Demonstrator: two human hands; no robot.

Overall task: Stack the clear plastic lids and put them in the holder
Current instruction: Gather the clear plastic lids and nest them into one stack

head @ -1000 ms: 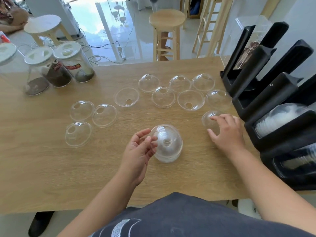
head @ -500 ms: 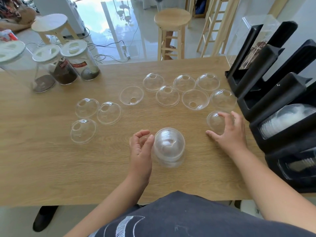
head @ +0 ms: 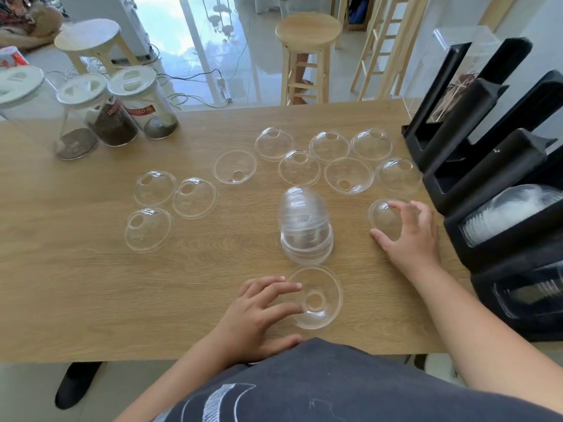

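On the wooden table (head: 76,284) a stack of clear dome lids (head: 306,226) stands near the middle, free of both hands, its upper layers blurred so their number cannot be told. At 6 o'clock from it one lid (head: 316,296) lies rim up, and the left hand (head: 259,315) rests on the table with its fingertips touching that lid's left rim, not closed around it. At 3 o'clock the right hand (head: 408,236) cups a dome-up lid (head: 385,219), fingers spread over it in a loose hold. Loose lids number ten more: three at 9 o'clock (head: 155,187), seven toward 12 and 1 o'clock (head: 329,146) (two of these lie rim up). The black holder (head: 475,166) stands at the table's right edge, with stacked lids already showing in its nearer slots. Three jars (head: 143,105) stand at 10 o'clock.
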